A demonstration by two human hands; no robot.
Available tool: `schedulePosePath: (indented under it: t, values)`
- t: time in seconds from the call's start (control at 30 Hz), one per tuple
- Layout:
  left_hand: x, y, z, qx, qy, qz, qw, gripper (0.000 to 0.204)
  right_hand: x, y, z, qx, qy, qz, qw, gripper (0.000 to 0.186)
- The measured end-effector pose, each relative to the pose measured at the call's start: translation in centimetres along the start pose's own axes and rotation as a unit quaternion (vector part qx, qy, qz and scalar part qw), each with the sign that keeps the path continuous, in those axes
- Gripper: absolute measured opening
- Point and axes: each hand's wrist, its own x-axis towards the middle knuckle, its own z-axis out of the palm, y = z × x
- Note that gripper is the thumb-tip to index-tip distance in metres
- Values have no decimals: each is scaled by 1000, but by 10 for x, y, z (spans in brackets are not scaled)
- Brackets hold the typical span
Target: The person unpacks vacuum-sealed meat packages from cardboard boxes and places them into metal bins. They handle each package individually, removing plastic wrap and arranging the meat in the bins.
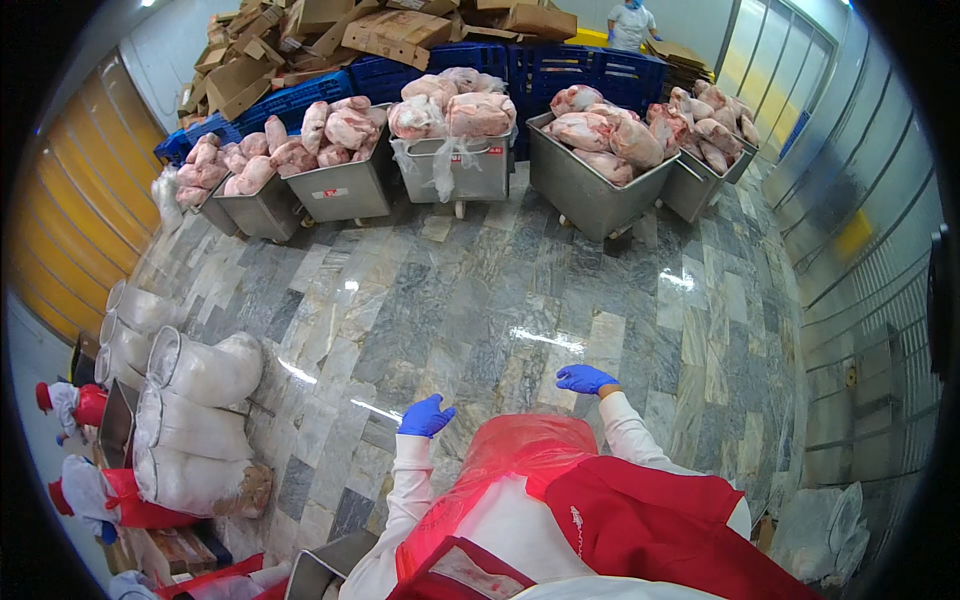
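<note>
My left hand (pixel 426 416), in a blue glove, is held out over the tiled floor with its thumb apart from the loosely bent fingers; nothing is in it. To the right and slightly farther out, my right hand (pixel 586 379), gloved alike, stretches its fingers leftward and is also empty. Neither hand touches anything. Ahead stand several steel tub carts heaped with large pieces of raw meat. Among them are the middle cart (pixel 470 175), topped with plastic-wrapped meat (pixel 480 114), and the right-hand cart (pixel 590 190) with bare meat (pixel 606 135).
Blue plastic crates (pixel 590 70) with flattened cardboard boxes (pixel 395 38) stand behind the carts. Plastic-lined round containers (pixel 195 430) line the left, beside co-workers in red aprons (pixel 135 500). Another person (pixel 630 25) is at the far back. A metal wall (pixel 860 240) runs along the right.
</note>
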Motion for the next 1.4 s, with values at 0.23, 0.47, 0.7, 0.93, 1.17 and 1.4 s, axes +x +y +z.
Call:
schedulePosePath:
  t: [0.23, 0.47, 0.7, 0.93, 1.17, 1.4]
  values:
    - [2, 13, 21, 4, -46, 42, 998, 63, -11, -8, 10, 34, 26, -12, 999, 49]
    - [-8, -3, 21, 25, -35, 29, 999, 64, -22, 0, 16, 40, 31, -1, 999, 48]
    - [-9, 0, 24, 27, -26, 37, 999, 62, -22, 2, 10, 48, 35, 8, 998, 49]
    - [-3, 15, 30, 21, -36, 54, 998, 63, -26, 14, 10, 52, 44, 7, 998, 50]
    - [-1, 30, 26, 30, -81, 22, 996, 63, -40, 24, 12, 68, 40, 26, 996, 49]
    - [8, 30, 37, 28, -59, 47, 997, 63, -41, 35, 14, 64, 36, 19, 997, 48]
